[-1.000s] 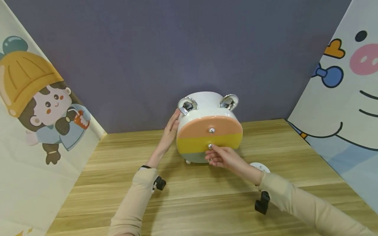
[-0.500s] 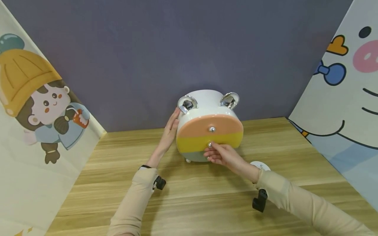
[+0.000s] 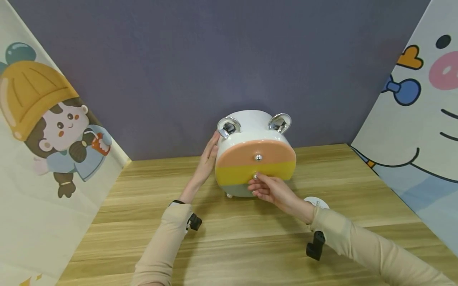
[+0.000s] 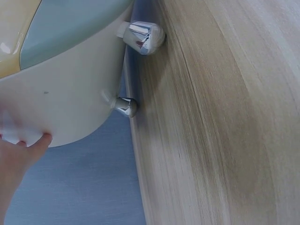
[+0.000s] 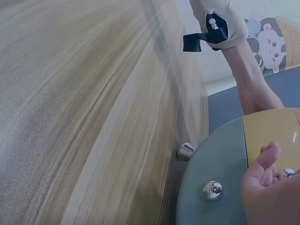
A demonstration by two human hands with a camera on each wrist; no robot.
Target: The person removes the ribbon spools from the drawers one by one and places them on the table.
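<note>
A small white drawer box (image 3: pixel 250 129) with orange, yellow and grey-green front bands and two shiny silver ears stands near the back wall. My left hand (image 3: pixel 206 162) rests against its left side, fingers extended; the left wrist view shows some fingertips on the white side (image 4: pixel 70 103). At the yellow middle drawer (image 3: pixel 232 174), my right hand (image 3: pixel 273 192) pinches the silver knob (image 3: pixel 255 175) between thumb and fingers. The yellow drawer appears flush with the front. Above it, the orange drawer has its own knob (image 3: pixel 258 157). A lower knob (image 5: pixel 212 190) shows in the right wrist view.
A white round object (image 3: pixel 317 201) lies on the wood-grain table (image 3: pixel 229 246), partly hidden by my right forearm. A dark wall (image 3: pixel 236 59) stands close behind the box. Cartoon-printed panels flank the table. Silver feet (image 4: pixel 145 38) hold up the box.
My right hand's fingers have shifted slightly on the yellow drawer's knob and now cover more of it. The left hand stays against the box, and the drawers show no clear movement.
</note>
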